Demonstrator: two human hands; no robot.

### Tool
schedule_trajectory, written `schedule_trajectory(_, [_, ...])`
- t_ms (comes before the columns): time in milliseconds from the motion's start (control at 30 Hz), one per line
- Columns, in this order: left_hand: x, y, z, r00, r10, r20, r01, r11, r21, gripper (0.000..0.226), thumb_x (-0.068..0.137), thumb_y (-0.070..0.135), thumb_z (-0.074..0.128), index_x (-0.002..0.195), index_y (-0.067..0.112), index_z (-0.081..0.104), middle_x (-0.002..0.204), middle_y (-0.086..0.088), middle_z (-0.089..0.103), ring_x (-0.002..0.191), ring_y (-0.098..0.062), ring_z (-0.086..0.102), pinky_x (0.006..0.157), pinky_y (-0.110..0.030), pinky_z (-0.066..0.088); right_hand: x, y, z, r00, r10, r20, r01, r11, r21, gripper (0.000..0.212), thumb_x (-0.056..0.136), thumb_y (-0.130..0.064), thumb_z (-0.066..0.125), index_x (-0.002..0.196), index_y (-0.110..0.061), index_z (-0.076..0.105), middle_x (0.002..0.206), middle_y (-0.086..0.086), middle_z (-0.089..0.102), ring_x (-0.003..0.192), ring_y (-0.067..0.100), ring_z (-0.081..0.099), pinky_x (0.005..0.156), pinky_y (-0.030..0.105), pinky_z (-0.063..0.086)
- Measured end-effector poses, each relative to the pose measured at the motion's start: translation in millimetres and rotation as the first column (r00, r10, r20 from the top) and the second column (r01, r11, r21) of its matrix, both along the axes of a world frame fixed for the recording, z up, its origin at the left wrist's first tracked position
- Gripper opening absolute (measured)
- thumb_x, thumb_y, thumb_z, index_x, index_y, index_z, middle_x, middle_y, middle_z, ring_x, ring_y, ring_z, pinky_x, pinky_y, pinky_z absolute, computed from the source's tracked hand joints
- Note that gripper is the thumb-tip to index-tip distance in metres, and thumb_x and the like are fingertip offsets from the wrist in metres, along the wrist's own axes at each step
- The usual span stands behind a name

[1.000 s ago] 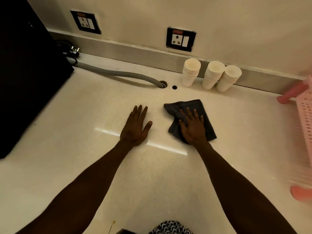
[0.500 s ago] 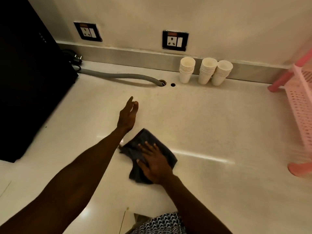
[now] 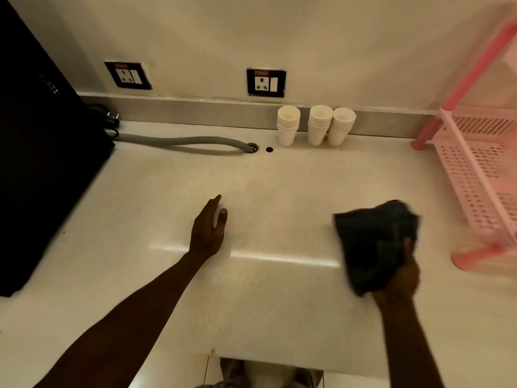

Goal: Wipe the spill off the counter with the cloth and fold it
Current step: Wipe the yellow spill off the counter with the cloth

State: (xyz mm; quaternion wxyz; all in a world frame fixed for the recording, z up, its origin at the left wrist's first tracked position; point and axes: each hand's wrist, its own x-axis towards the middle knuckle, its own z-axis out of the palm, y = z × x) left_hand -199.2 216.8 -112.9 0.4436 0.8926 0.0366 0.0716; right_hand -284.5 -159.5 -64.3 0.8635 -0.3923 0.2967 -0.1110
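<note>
On the pale counter (image 3: 279,197), your right hand (image 3: 402,278) squeezes the blurry cloth (image 3: 375,242), which probably spreads up-left from your grip; your left hand (image 3: 208,233) rests flat, fingers spread.

Two hands are in view: the left hand (image 3: 208,229) and the right hand (image 3: 402,278). There is one dark cloth (image 3: 373,242), blurred, on one pale counter (image 3: 279,191). Three stacks of white paper cups stand along the back edge: one stack (image 3: 287,126) alone and two more (image 3: 319,126) (image 3: 340,127) touching each other; the number of cups in each stack is too small to tell. Two wall sockets (image 3: 128,75) (image 3: 265,83) sit on the wall. One grey hose (image 3: 179,141) runs into one hole (image 3: 252,148), with a second, smaller hole (image 3: 269,149) just beside it. One pink rack (image 3: 475,152) and one large black appliance (image 3: 42,152) flank the counter.
</note>
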Motion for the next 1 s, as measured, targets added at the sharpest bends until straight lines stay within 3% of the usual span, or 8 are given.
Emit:
schedule_trajectory(100, [0.2,-4.7,-2.4,1.0,-0.011,0.004,0.011,1.0,0.022,0.05,0.107,0.025,0.049,0.154,0.009,0.042,0.16,-0.009,0.044,0.153,-0.025,0.034,0.126,-0.043,0.03,16.9,-33.6,5.9,0.992,-0.032,-0.119,-0.024,0.898,-0.439,0.03,0.097,-0.048,0.058,0.113,-0.027,0.073,0.112,-0.004,0.078,0.101,0.017,0.073,0.077,0.026,0.059])
schedule_trajectory(167, [-0.5,-4.6,-5.7,1.0,-0.019,0.01,0.019,0.999,0.038,0.052,0.107,0.026,0.049,0.155,0.01,0.041,0.161,-0.008,0.043,0.154,-0.024,0.031,0.127,-0.041,0.027,28.2,-25.5,-9.2,0.944,0.064,-0.324,-0.283,0.659,-0.697,0.044,0.099,-0.051,0.053,0.125,-0.019,0.067,0.123,0.012,0.072,0.108,0.027,0.064,0.088,0.035,0.051])
schedule_trajectory(267, [0.5,-3.0,-9.8,0.999,-0.042,0.002,0.042,0.998,0.038,0.054,0.107,0.029,0.047,0.157,0.012,0.038,0.164,-0.007,0.039,0.156,-0.023,0.028,0.127,-0.04,0.026,27.6,9.8,-38.1,0.803,0.237,-0.547,-0.595,0.273,-0.756,0.063,0.102,-0.053,0.041,0.156,-0.019,0.039,0.161,0.017,0.037,0.146,0.036,0.038,0.125,0.048,0.018])
schedule_trajectory(333, [0.7,-3.6,-12.5,0.999,-0.044,0.004,0.044,0.998,0.047,0.055,0.107,0.031,0.047,0.158,0.014,0.036,0.164,-0.006,0.037,0.156,-0.023,0.026,0.128,-0.041,0.025,23.6,37.5,-46.4,0.772,0.288,-0.566,-0.596,0.019,-0.803,0.054,0.107,-0.043,0.039,0.158,-0.024,0.032,0.166,0.01,0.027,0.155,0.034,0.018,0.125,0.042,-0.003])
schedule_trajectory(567, [0.7,-1.5,-15.7,0.986,-0.168,0.017,0.164,0.975,0.148,0.066,0.102,0.044,0.041,0.16,0.014,0.031,0.166,-0.007,0.034,0.158,-0.022,0.022,0.131,-0.043,0.012,-11.4,142.2,-48.9,0.649,0.555,-0.521,-0.475,-0.239,-0.847,0.06,0.102,-0.05,0.029,0.158,-0.028,0.029,0.164,0.004,0.035,0.156,0.012,0.012,0.125,0.034,-0.014])
schedule_trajectory(767, [0.0,2.8,-6.2,0.989,-0.147,-0.01,0.147,0.989,-0.019,0.066,0.099,0.046,0.044,0.157,0.014,0.038,0.164,-0.008,0.037,0.158,-0.023,0.021,0.13,-0.048,0.016,-45.6,207.0,-42.5,0.556,0.638,-0.533,-0.686,-0.01,-0.728,0.052,0.105,-0.045,0.041,0.155,-0.033,0.033,0.168,0.0,0.023,0.157,0.022,0.008,0.125,0.039,-0.005])
schedule_trajectory(900, [-3.7,14.2,18.9,0.996,-0.083,-0.031,0.076,0.98,-0.182,0.062,0.099,0.048,0.039,0.15,0.014,0.049,0.158,-0.007,0.047,0.154,-0.023,0.031,0.128,-0.052,0.022,-47.0,221.5,-15.9,0.708,0.659,-0.256,-0.684,0.73,-0.013,0.044,0.093,-0.043,0.06,0.132,-0.022,0.062,0.134,0.015,0.068,0.119,0.032,0.068,0.097,0.041,0.057])
schedule_trajectory(1000, [-13.0,25.2,47.5,0.999,-0.012,0.035,0.024,0.929,-0.369,0.056,0.102,0.045,0.036,0.142,0.012,0.059,0.145,-0.006,0.061,0.138,-0.018,0.053,0.121,-0.047,0.038,-49.6,208.2,-3.2,0.794,0.608,0.003,-0.574,0.748,0.332,0.052,0.097,-0.045,0.055,0.136,-0.012,0.065,0.14,0.02,0.063,0.125,0.039,0.064,0.101,0.05,0.053])
